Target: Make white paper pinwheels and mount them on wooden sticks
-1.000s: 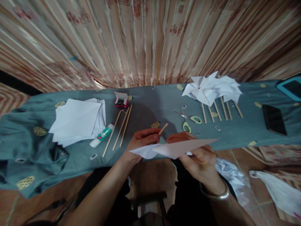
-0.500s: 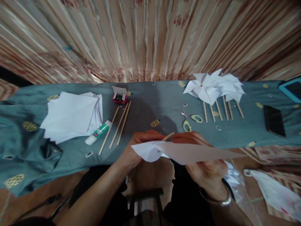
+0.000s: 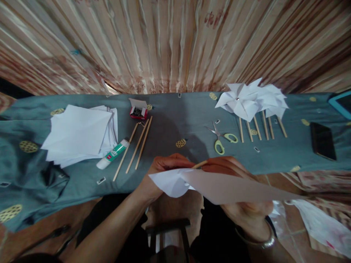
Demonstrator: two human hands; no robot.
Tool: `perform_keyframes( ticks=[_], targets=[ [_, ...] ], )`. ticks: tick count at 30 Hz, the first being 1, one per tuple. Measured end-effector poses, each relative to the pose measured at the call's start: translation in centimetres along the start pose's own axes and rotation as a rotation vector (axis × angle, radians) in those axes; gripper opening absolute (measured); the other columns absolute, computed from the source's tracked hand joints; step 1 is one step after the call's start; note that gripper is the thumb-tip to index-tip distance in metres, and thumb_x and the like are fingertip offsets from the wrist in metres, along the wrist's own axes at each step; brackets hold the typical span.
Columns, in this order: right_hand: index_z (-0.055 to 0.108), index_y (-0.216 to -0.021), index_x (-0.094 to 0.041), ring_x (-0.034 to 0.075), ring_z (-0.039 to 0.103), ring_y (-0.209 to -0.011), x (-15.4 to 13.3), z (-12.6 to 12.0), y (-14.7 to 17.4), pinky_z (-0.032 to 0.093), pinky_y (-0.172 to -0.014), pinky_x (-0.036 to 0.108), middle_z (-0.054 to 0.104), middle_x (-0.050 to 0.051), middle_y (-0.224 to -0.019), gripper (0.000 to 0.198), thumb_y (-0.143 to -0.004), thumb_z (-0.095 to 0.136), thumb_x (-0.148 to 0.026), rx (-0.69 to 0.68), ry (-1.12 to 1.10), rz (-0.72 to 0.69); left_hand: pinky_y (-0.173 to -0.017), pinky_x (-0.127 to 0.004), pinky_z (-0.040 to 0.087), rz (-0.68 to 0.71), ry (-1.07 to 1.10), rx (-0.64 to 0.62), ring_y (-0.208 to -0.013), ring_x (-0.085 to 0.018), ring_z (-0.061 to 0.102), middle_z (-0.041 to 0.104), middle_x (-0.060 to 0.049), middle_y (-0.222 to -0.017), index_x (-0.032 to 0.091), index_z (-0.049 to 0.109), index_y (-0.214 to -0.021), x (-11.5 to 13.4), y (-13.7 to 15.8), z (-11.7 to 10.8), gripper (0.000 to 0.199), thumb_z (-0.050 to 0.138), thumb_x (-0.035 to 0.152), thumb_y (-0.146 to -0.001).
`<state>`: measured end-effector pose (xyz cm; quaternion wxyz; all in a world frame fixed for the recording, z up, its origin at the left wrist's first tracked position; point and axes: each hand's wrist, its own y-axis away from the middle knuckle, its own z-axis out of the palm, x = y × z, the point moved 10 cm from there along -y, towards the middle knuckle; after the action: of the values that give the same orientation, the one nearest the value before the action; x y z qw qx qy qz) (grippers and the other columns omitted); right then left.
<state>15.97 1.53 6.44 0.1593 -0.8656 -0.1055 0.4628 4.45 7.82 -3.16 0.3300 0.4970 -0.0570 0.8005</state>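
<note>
A half-folded white paper pinwheel [image 3: 241, 188] is held just in front of the table edge, one long flap stretching to the right. My left hand [image 3: 160, 171] closes on its left side, the fingers partly behind the paper. Behind the flap, my right hand [image 3: 246, 215] is curled round the pinwheel, largely covered by it. The end of a wooden stick [image 3: 200, 164] pokes out between both hands; the rest of it is hidden. Beyond my hands lie scissors [image 3: 219, 138] with pale green handles, their blades apart.
Left on the cloth-covered table [image 3: 175, 120] are stacked white paper [image 3: 79, 128], a glue stick [image 3: 112, 154], three wooden sticks [image 3: 137, 146] and an open red box [image 3: 138, 111]. Finished pinwheels [image 3: 246, 100], a phone [image 3: 323, 140] and a blue-edged device [image 3: 341, 104] lie right.
The paper flap and my right hand have shifted slightly right and down. The stick's end now lies flatter and a little further right. My left hand keeps its hold.
</note>
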Motion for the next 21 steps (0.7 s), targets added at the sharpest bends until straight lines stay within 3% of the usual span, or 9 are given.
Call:
perform_keyframes(
  ticks=[6, 16, 18, 21],
  targets=[
    [0.063, -0.114, -0.029, 0.024, 0.065, -0.096, -0.4, 0.2, -0.1, 0.053, -0.08, 0.042, 0.07, 0.006, -0.103, 0.029, -0.09, 0.047, -0.022, -0.008, 0.039, -0.052, -0.063, -0.023, 0.047, 0.018, 0.018, -0.029, -0.067, -0.014, 0.06, 0.068, -0.005, -0.075, 0.025, 0.08, -0.076, 0.0, 0.0, 0.1, 0.027, 0.085, 0.044, -0.058],
    [0.066, -0.105, -0.029, 0.022, 0.068, -0.09, -0.5, 0.1, -0.3, 0.054, -0.08, 0.039, 0.073, 0.003, -0.097, 0.027, -0.084, 0.058, -0.014, 0.029, 0.082, -0.036, -0.057, -0.024, 0.046, -0.016, 0.023, 0.044, -0.062, -0.015, 0.059, 0.068, -0.006, -0.07, 0.022, 0.08, -0.068, 0.2, 0.2, -0.1, 0.023, 0.086, 0.038, -0.053],
    [0.068, -0.1, -0.029, 0.02, 0.068, -0.085, -0.4, -0.2, -0.3, 0.055, -0.076, 0.035, 0.074, 0.001, -0.093, 0.026, -0.082, 0.061, -0.012, 0.081, 0.083, 0.0, -0.055, -0.024, 0.045, -0.037, 0.019, 0.077, -0.06, -0.014, 0.058, 0.067, -0.005, -0.068, 0.02, 0.078, -0.065, 0.1, 0.3, -0.2, 0.023, 0.086, 0.037, -0.051],
    [0.07, -0.092, -0.028, 0.014, 0.066, -0.072, 1.3, -0.3, -0.3, 0.053, -0.066, 0.026, 0.074, -0.002, -0.085, 0.018, -0.081, 0.066, -0.015, 0.14, 0.012, 0.165, -0.053, -0.024, 0.045, -0.084, 0.028, 0.135, -0.055, -0.013, 0.056, 0.065, -0.002, -0.059, 0.018, 0.074, -0.059, -0.6, 0.4, -0.4, 0.024, 0.086, 0.036, -0.05]
  ],
)
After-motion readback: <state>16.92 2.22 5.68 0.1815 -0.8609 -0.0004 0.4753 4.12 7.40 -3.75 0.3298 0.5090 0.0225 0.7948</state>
